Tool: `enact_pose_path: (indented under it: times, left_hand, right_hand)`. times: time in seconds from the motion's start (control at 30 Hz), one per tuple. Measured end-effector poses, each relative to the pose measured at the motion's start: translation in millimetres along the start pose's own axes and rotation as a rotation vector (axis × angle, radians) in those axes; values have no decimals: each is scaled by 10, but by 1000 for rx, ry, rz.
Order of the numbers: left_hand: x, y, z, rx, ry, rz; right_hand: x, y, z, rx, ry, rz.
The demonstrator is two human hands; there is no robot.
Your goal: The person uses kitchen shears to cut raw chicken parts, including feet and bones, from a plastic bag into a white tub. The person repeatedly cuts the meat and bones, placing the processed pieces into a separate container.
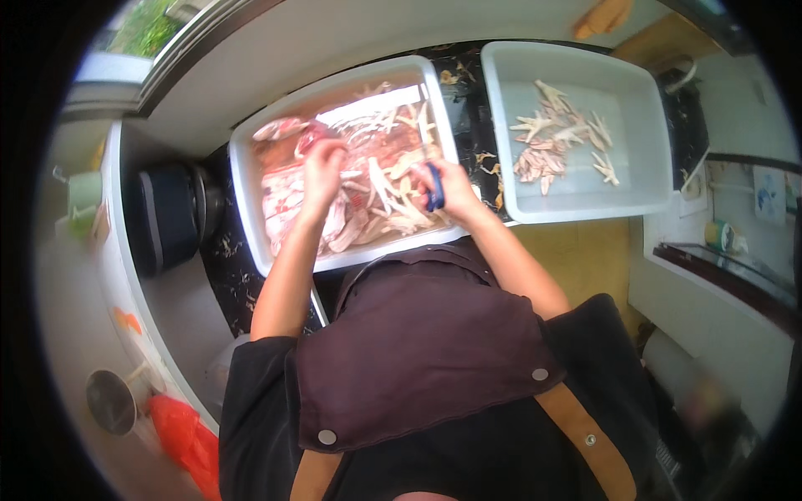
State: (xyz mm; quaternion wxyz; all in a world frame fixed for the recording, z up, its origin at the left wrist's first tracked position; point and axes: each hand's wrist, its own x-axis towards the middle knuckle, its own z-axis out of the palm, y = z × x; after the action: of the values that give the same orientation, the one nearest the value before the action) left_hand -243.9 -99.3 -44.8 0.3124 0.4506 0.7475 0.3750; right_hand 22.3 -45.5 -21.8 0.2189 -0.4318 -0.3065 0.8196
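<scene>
A white plastic tub point(445, 144) in front of me holds reddish water, chicken feet point(401, 216) and pieces of pale and red raw meat point(282, 200). My left hand point(324, 166) is over the left half of this tub, beside a dark red piece of meat point(313, 134); its fingers are blurred, and whether they grip that piece is unclear. Blue-handled scissors point(435, 186) are in my right hand point(454, 188), over the tub's right side; their blades are hard to make out. Several chicken feet point(567, 128) lie in a second white tub point(639, 144) to the right.
Both tubs stand on a black marbled counter point(460, 100) with pale scraps between them. A dark blue container point(168, 216) is left of the first tub. Farther left are a metal mug point(111, 402) and a red plastic bag point(182, 432). A wall and window frame rise beyond the counter.
</scene>
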Motion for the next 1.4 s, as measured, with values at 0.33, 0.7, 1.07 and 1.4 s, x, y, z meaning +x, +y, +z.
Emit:
enact_pose_path:
  times: [0.33, 0.7, 1.07, 1.4]
  left_hand:
    - [-313, 164, 328, 848, -482, 641]
    - [-271, 81, 96, 314, -240, 210]
    - [-671, 437, 467, -540, -170, -22]
    - [-776, 420, 401, -1025, -307, -250]
  right_hand:
    - [-76, -162, -16, -269, 26, -75]
    - [34, 80, 165, -320, -153, -29]
    - [266, 314, 198, -27, -95, -132]
    - [147, 95, 347, -124, -130, 9]
